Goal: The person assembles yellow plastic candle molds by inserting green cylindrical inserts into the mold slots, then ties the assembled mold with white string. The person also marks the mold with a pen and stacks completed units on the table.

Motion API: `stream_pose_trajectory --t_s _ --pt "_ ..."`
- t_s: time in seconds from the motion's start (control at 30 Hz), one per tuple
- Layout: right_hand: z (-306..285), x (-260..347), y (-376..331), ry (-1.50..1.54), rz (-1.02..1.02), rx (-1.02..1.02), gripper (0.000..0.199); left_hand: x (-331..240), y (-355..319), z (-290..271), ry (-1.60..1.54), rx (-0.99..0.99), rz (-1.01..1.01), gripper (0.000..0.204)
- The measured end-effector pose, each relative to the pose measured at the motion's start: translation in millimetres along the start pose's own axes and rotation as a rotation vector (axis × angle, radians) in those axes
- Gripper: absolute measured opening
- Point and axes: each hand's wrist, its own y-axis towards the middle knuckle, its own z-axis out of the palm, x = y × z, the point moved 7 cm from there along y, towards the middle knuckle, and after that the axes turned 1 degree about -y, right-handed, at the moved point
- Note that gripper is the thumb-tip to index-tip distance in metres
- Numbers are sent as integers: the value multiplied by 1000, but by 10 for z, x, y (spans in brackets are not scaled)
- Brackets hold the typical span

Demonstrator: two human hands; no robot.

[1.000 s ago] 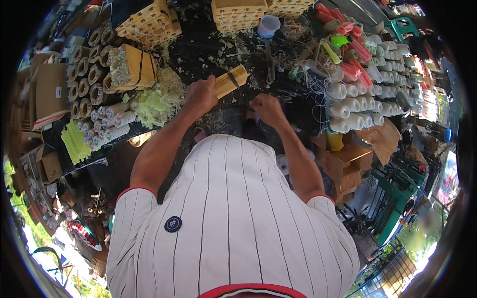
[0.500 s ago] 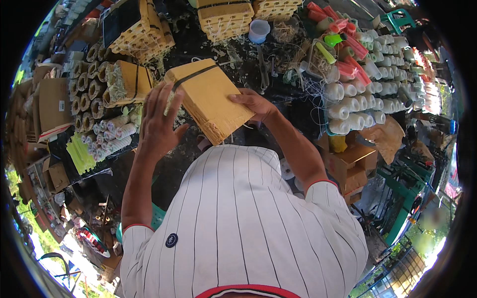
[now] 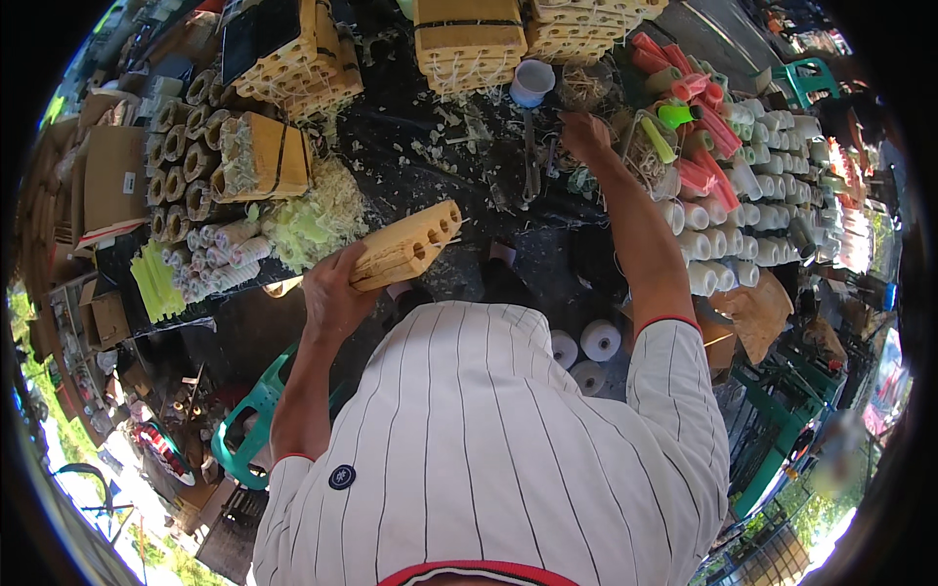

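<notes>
My left hand (image 3: 334, 296) is closed round one end of a tan block (image 3: 403, 252), held in front of my body near the table's edge. A row of round holes runs along the block's narrow face, which is turned up, and thin white strands stick out of it. My right hand (image 3: 586, 139) is stretched far over the table, its fingers curled down among loose thin strands. Whatever it holds is hidden. Close to it are a white cup (image 3: 532, 84), a round dish of straw-like bits (image 3: 584, 86) and a clear container (image 3: 647, 161) of thin sticks.
Strapped blocks with holes (image 3: 469, 44) stand along the back. At left are hollow paper tubes (image 3: 186, 156), another strapped block (image 3: 262, 156) and pale shavings (image 3: 320, 215). White thread cones (image 3: 728, 244) and pink-wrapped rolls (image 3: 711, 181) fill the right. A green chair (image 3: 239, 430) stands lower left.
The right hand has let go of the block and moved forward over the table. The left hand has taken hold of the block, lowered it and turned its holed face up.
</notes>
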Motion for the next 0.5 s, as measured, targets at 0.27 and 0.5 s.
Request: stream_pose_trajectory --t_s 0.27,0.5 --pt "-404 12 -192 267 -174 -269 19 335 -560 -57 2 -76 -203 47" --pt "-565 206 -198 473 -193 -338 15 507 -742 -77 -71 -86 -278 41"
